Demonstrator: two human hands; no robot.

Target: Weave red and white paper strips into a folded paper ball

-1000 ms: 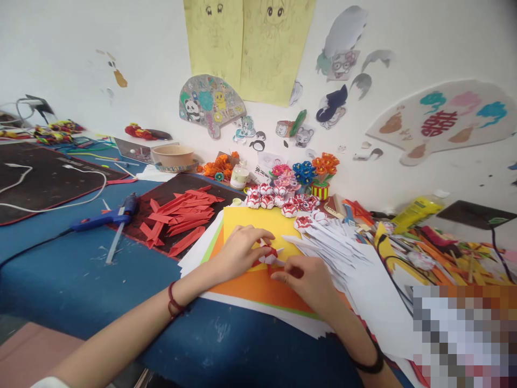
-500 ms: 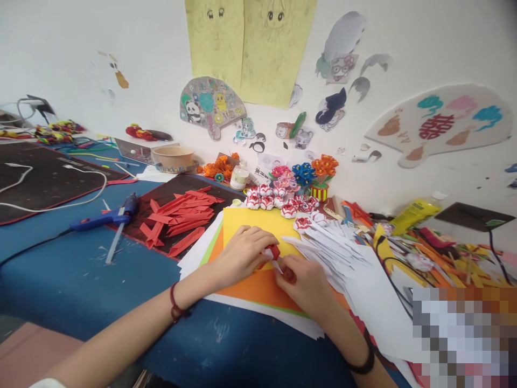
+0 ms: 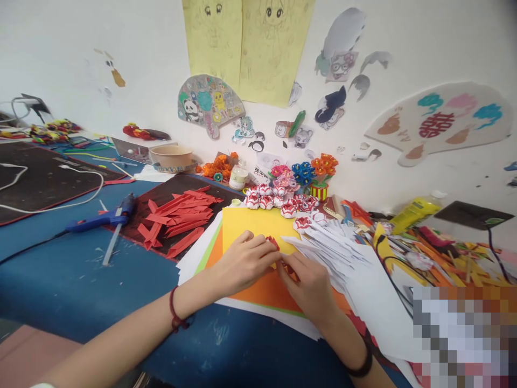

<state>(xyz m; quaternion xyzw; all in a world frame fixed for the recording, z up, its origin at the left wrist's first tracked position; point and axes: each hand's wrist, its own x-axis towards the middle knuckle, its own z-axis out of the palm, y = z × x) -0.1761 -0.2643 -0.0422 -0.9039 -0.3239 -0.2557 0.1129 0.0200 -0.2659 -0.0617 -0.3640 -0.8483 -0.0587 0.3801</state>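
Note:
My left hand (image 3: 247, 262) is closed around a small red folded-paper piece (image 3: 273, 242), whose top edge shows above the fingers. My right hand (image 3: 307, 279) pinches at the same piece from the right, its fingertips meeting those of the left. Most of the piece is hidden by the fingers. Both hands are over a stack of coloured paper, yellow sheet (image 3: 252, 222) on top and orange sheet (image 3: 258, 293) below. Just beyond them sit several red-and-white folded paper shapes (image 3: 288, 209). White paper strips (image 3: 335, 253) lie right of the hands.
Red folded strips (image 3: 181, 215) are heaped on a dark mat (image 3: 139, 207) at left. A blue glue gun (image 3: 117, 216) lies beside them. Behind stand a bottle (image 3: 238, 175), a bowl (image 3: 172, 156) and paper flowers (image 3: 302, 173). Mixed scraps (image 3: 448, 253) cover the right side.
My fingers have come closer together around the paper piece, with the right hand slightly higher. The white part seen between the fingers earlier is now covered.

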